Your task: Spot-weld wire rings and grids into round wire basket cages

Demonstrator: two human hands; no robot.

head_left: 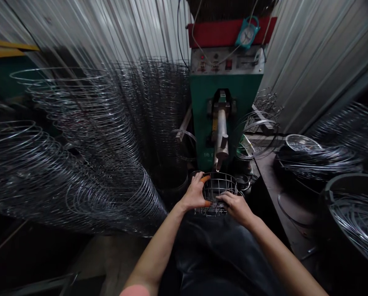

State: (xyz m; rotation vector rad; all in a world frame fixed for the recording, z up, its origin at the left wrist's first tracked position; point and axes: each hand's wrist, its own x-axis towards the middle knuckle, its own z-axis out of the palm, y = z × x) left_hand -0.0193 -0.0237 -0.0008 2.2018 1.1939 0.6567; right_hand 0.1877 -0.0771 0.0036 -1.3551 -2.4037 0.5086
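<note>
A round wire basket (pixel 230 181) sits low in front of the green machine (pixel 202 107), just beneath the tip of its metal arm (pixel 222 127). My left hand (pixel 196 192) grips the basket's left side; orange covers show on its thumb and a finger. On the near right side of the basket, my right hand (pixel 235 204) has its fingers pressed together at the wires. Whether it pinches a separate wire is too small to tell. A dark apron lies below the basket.
Tall stacks of wire frames (pixel 88 119) fill the left. To the right, a bench (pixel 272 181) bears coiled wire (pixel 328 160), and a black tub (pixel 334 185) holds more wire rings. A teal clock (pixel 247 34) hangs on the machine's top.
</note>
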